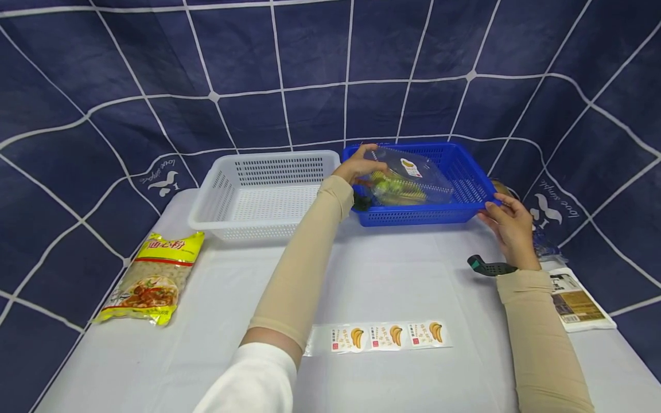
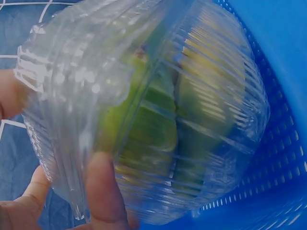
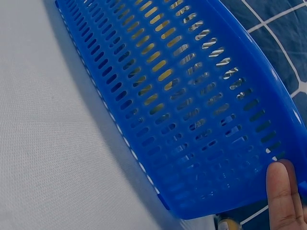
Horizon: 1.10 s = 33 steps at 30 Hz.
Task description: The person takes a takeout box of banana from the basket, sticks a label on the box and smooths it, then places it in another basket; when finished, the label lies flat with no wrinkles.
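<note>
My left hand (image 1: 361,165) grips the left edge of a clear plastic clamshell box (image 1: 436,186), with fingers and thumb on its rim. The box sits tilted within the blue basket (image 1: 413,217); whether it touches the basket floor is hidden. Through its ribbed wall show green and yellow fruits (image 2: 144,115) that look like bananas. A small banana sticker (image 1: 410,167) is on the lid. My right hand (image 1: 508,223) holds the basket's front right corner, its thumb against the outer wall in the right wrist view, its other fingers partly hidden.
Left of the blue basket stands a white basket (image 1: 248,229). A yellow bag of pasta (image 1: 152,278) lies at the table's left. In front is a strip of banana stickers (image 1: 387,337). At the right edge, a white and brown packet (image 1: 575,301) lies beside the right forearm.
</note>
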Tool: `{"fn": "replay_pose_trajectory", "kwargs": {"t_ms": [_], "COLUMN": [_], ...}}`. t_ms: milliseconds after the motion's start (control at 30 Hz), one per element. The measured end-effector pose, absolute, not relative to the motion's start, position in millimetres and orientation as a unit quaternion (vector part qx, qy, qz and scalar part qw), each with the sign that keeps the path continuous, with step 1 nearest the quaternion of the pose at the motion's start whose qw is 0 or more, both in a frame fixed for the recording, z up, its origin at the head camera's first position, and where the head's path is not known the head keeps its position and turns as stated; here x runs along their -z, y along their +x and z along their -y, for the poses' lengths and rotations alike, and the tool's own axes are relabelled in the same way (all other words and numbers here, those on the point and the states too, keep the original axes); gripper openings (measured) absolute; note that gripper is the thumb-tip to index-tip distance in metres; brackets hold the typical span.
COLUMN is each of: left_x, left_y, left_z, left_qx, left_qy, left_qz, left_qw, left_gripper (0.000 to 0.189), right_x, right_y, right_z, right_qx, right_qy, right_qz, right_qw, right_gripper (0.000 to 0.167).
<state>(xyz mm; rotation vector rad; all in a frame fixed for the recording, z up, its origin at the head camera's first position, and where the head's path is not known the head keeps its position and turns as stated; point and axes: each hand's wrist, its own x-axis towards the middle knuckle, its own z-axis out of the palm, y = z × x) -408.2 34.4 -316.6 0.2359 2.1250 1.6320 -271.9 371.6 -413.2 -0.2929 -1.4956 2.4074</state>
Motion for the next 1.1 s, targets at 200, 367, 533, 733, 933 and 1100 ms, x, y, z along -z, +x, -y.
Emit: {"fn": "replay_pose_trajectory", "kwargs": {"t_ms": [200,367,533,733,933,1100], "left_x": [320.2,322.2,330.5,328.3,325.1,327.3], "left_y": [-410.8,-411.5,-421.1,-413.4,-407.5,-405.6], "left_z": [-32.3,-31.8,-36.3,-35.0,-35.5,-35.1], "left_qx": [-0.583,-0.585,-0.588,-0.598,-0.611,-0.601], "left_qy": [0.078,0.073,0.048,0.058,0.066,0.074], "left_qz": [-0.779,-0.778,-0.781,-0.771,-0.753,-0.756], "left_qw": [0.217,0.217,0.207,0.210,0.236,0.249], "left_gripper": [0.095,0.095,0.097,0.097,0.099,0.103], "right_x": [413.2,412.7,413.0,413.5,413.6,413.9], "right_y": [-271.3,-270.9,-271.4,-271.2,-271.0,-271.2], "right_z": [-372.3,-372.2,-371.8,-371.9,-372.3,-372.5], "right_qx": [-0.837,-0.833,-0.827,-0.826,-0.827,-0.825], "right_qy": [-0.091,-0.095,-0.106,-0.106,-0.102,-0.104], "right_qz": [0.520,0.525,0.534,0.536,0.535,0.537], "right_qw": [0.146,0.144,0.141,0.139,0.140,0.139], "right_gripper": [0.030,0.032,0.033,0.033,0.036,0.034]}}
